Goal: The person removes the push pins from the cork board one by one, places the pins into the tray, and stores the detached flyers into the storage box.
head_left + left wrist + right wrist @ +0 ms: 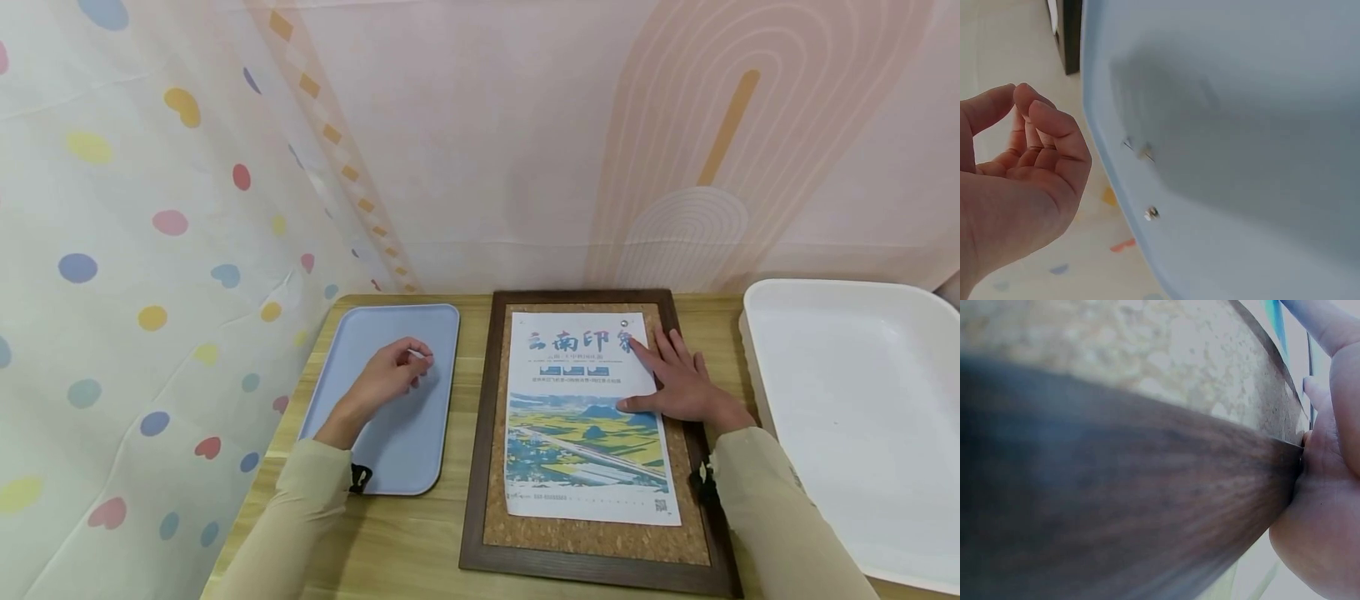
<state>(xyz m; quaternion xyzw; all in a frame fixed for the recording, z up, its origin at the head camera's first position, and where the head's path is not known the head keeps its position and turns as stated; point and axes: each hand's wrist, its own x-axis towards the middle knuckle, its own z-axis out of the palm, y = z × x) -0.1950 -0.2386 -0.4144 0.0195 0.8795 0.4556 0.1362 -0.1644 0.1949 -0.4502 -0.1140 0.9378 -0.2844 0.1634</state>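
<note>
Spotted cloth (168, 222) fills frame left; pink patterned cloth (495, 150) spans the top. Wood-grain table (405, 542) below. Left of centre: blue tray (408, 433), three small pins (1152, 214) inside; left hand (392, 373) over it, thumb and fingertips meeting, cannot tell if pinching anything. Right of centre: framed cork board (600, 542), poster (573, 417) on it, metal tack (624, 323) at poster's upper right. Right hand (682, 385), fingers spread, rests across both. White tray (862, 400), far right.
</note>
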